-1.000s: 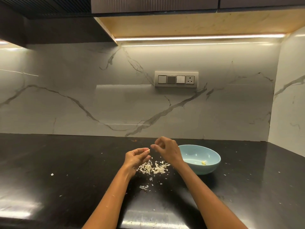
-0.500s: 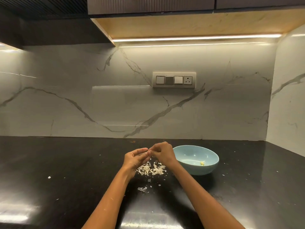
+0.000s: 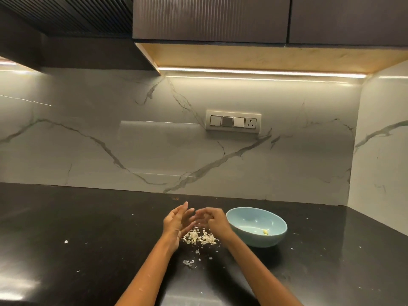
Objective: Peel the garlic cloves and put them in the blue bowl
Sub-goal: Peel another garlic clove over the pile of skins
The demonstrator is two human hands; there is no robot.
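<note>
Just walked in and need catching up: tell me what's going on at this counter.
A person is peeling garlic over a black counter. The left hand is open, the right hand curled beside it, blurred. Papery skins lie piled below them. The blue bowl to the right holds one peeled clove.

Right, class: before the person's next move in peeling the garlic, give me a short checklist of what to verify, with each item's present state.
1. Blue bowl upright and within reach, just right of the hands: ok.
2. A peeled clove already lies in the bowl: ok.
3. Left hand open, fingers straight: ok.
4. Right hand holds a clove: cannot tell, the fingers are blurred.
5. Peel scraps lie piled on the counter outside the bowl: ok.
6. Unpeeled cloves left to do: cannot tell, none show clearly.
</note>
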